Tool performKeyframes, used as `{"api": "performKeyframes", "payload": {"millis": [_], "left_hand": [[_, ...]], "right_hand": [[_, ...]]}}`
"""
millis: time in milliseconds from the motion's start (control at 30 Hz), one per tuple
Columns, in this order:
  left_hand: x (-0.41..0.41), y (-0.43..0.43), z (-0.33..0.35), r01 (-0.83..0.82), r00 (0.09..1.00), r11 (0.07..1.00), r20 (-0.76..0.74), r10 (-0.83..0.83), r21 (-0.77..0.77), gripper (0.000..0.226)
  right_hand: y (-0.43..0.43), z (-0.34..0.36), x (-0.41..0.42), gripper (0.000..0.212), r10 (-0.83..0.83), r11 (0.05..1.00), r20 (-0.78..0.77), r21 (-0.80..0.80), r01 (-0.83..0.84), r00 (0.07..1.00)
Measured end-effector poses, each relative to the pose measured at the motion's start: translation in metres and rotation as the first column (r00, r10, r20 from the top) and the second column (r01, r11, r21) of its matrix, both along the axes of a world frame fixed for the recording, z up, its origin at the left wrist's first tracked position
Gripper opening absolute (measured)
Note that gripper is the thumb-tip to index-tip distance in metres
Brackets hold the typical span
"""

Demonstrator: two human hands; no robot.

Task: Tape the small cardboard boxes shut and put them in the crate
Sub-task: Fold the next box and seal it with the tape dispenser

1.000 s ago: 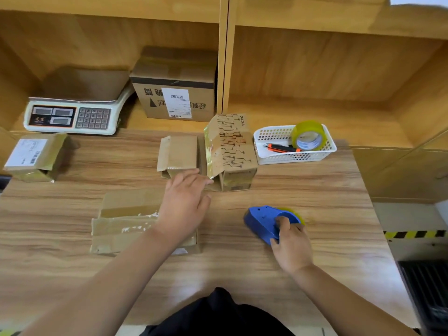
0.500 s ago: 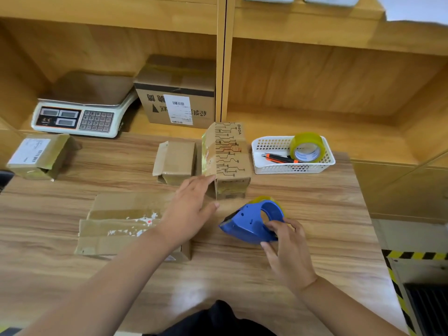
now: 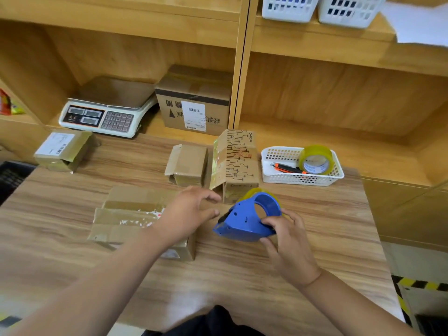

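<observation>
My right hand [image 3: 288, 246] grips a blue tape dispenser [image 3: 247, 219] loaded with yellowish tape, lifted just above the wooden table [image 3: 242, 275]. My left hand [image 3: 189, 212] hovers with relaxed fingers over the right end of a flat cardboard box [image 3: 131, 214] covered in old tape, close to the dispenser's front tip. Behind them stand a small brown box [image 3: 188, 164] with a loose flap and a taller printed box [image 3: 236, 161] with its flap hanging open. Another small box [image 3: 63, 150] with a white label sits at the far left.
A white basket [image 3: 303, 177] holds a tape roll [image 3: 315, 160] and an orange-black cutter [image 3: 287, 169]. On the shelf behind are a weighing scale [image 3: 101, 115] and a labelled carton [image 3: 194, 105]. A dark crate edge [image 3: 11, 177] shows at the left. White baskets [image 3: 320, 7] stand above.
My right hand has lifted the dispenser off the table and brought it left towards my left hand. My left hand has slid slightly right off the flat box. The view has tilted upward.
</observation>
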State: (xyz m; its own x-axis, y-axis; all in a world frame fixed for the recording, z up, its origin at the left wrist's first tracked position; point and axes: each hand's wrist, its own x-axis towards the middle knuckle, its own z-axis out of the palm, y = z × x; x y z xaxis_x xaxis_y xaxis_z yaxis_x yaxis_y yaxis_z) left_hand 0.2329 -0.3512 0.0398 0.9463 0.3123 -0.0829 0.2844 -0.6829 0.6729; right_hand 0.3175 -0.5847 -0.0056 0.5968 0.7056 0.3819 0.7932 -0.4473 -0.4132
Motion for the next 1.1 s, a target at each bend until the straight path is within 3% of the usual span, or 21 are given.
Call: {"api": "performKeyframes", "payload": {"millis": [133, 233, 367, 467, 567, 733, 767, 900, 1100], "left_hand": [[-0.010, 0.000, 0.006, -0.170, 0.984, 0.981, 0.028, 0.174, -0.093, 0.025], [-0.017, 0.006, 0.013, -0.237, 0.970, 0.964, 0.021, 0.241, -0.125, 0.025], [-0.024, 0.019, 0.020, -0.319, 0.942, 0.908, 0.014, 0.335, -0.271, 0.017], [-0.030, 0.028, 0.026, -0.367, 0.913, 0.816, -0.007, 0.407, -0.446, 0.016], [-0.040, 0.039, 0.036, -0.391, 0.894, 0.729, -0.044, 0.446, -0.562, 0.012], [-0.055, 0.062, 0.050, -0.403, 0.886, 0.681, -0.074, 0.458, -0.612, 0.011], [-0.058, 0.067, 0.050, -0.410, 0.883, 0.681, -0.076, 0.463, -0.607, 0.012], [-0.066, 0.088, 0.050, -0.428, 0.875, 0.693, -0.073, 0.479, -0.581, 0.020], [-0.082, 0.117, 0.049, -0.413, 0.874, 0.673, -0.059, 0.483, -0.614, 0.020]], "right_hand": [[0.011, 0.016, -0.003, 0.047, 0.017, 1.000, -0.057, -0.009, -0.017, 0.998], [0.019, 0.032, -0.001, 0.044, 0.049, 0.997, -0.235, -0.052, -0.063, 0.971], [0.039, 0.055, 0.005, 0.047, 0.093, 0.983, -0.533, -0.086, -0.163, 0.841], [0.059, 0.076, 0.006, 0.043, 0.109, 0.987, -0.651, -0.021, -0.161, 0.751], [0.076, 0.091, 0.003, 0.030, 0.116, 0.984, -0.587, -0.041, -0.173, 0.802], [0.105, 0.113, -0.014, 0.096, 0.032, 0.890, -0.353, -0.415, -0.188, 0.935], [0.111, 0.117, -0.018, 0.101, 0.044, 0.874, -0.279, -0.454, -0.172, 0.959], [0.131, 0.115, -0.029, 0.081, 0.141, 0.896, -0.019, -0.422, -0.136, 0.990], [0.152, 0.110, -0.039, 0.066, 0.201, 0.889, 0.042, -0.428, -0.164, 0.979]]}}
